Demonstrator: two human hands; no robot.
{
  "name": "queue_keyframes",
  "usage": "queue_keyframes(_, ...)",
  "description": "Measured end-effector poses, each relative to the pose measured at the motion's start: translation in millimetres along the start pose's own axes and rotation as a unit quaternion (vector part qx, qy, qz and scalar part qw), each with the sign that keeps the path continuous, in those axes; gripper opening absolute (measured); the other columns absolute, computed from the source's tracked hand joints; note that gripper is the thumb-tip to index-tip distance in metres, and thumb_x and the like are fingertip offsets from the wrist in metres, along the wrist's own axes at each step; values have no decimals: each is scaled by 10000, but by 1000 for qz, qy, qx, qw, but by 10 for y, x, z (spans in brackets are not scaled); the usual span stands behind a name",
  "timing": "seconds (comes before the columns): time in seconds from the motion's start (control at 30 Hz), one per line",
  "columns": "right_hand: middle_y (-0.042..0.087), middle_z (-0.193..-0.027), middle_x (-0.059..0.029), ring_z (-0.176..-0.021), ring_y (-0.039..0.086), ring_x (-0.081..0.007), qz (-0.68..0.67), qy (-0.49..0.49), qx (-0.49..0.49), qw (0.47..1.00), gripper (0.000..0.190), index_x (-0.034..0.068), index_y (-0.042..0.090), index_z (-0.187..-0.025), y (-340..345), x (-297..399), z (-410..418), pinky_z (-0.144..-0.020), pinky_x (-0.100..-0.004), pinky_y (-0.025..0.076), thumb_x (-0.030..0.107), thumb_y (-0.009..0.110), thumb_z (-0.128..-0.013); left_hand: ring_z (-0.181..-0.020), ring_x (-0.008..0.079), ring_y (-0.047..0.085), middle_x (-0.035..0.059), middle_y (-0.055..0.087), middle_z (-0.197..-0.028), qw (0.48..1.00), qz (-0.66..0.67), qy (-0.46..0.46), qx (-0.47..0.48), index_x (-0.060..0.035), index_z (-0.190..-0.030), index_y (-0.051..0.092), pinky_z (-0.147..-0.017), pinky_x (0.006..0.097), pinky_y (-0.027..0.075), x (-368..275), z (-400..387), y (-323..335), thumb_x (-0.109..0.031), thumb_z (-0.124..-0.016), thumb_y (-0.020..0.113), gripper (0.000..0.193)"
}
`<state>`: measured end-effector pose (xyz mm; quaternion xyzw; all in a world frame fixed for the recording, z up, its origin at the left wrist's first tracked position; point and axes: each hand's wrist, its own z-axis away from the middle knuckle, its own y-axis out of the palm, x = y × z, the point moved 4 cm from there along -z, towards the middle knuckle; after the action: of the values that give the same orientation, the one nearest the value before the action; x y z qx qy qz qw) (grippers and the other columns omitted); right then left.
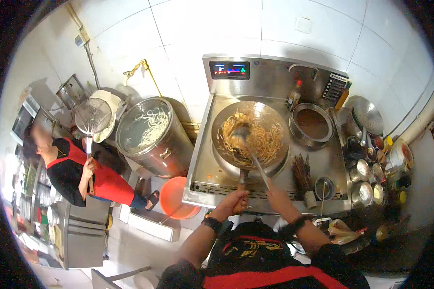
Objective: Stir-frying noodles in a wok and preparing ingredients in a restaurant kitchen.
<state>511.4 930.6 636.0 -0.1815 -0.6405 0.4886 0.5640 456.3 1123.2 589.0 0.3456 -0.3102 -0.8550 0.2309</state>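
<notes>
A round wok [224, 108] full of browned noodles [271, 144] sits on the steel cooking range [202, 155]. My left hand [238, 203] is closed around the wok's handle [243, 178] at the front edge of the range. Over the right front part of the range, my right hand [275, 193] grips the long handle of a ladle [257, 164]. The ladle's head lies among the noodles near the wok's middle and is blurred. The fingers of my right hand are partly hidden.
A large steel pot [170, 155] with pale noodles stands left, near an orange bucket [173, 198]. Another person [72, 169] there holds a wire strainer [93, 115]. Right of the wok are a pan of brown liquid [311, 124], a brush [302, 171] and several seasoning bowls [365, 193].
</notes>
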Motion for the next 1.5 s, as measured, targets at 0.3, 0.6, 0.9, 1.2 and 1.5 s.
queue_keyframes(0.3, 626, -745, -257, -666, 610, -445, 138, 75, 37, 987, 541, 120, 338, -1445, -452, -385, 600, -646, -584, 460, 235, 485, -938, -495, 122, 471, -1, 493, -669, 999, -11, 18, -28, -111, -866, 470, -432, 280, 426, 0, -19, -81, -195, -891, 618, 173)
queue_keyframes(0.6, 646, -936, -264, -826, 622, -461, 29, 45, 103, 993, 546, 77, 372, -1431, -586, -57, 560, -764, -514, 498, 242, 518, -931, -507, 123, 481, 10, 495, -680, 999, 36, -9, -15, -124, -931, 460, -436, 293, 431, -33, 55, -163, -173, -886, 630, 182)
queue_keyframes(0.9, 627, -846, -279, -799, 604, -493, 59, 143, 60, 986, 570, 56, 339, -1435, -410, -244, 303, -722, -537, 487, 216, 521, -919, -509, 124, 477, 8, 493, -672, 1000, 15, -23, -14, -122, -930, 465, -442, 283, 429, -31, 33, 82, -167, -892, 620, 166)
queue_keyframes(1.2, 644, -842, -267, -758, 627, -461, 64, -4, 60, 996, 585, 171, 325, -1466, -320, -369, 630, -685, -511, 503, 229, 518, -916, -511, 116, 475, 0, 487, -654, 999, 31, 17, -16, -105, -955, 488, -440, 268, 422, 8, -5, -86, -174, -905, 607, 147)
queue_keyframes(1.5, 662, -831, -236, -745, 629, -472, 6, -40, 4, 999, 572, 93, 276, -1456, -16, -182, 214, -646, -561, 503, 233, 491, -944, -495, 110, 470, -8, 477, -651, 1000, 6, 16, 0, -120, -898, 473, -437, 282, 437, -31, 60, 30, -188, -905, 616, 159)
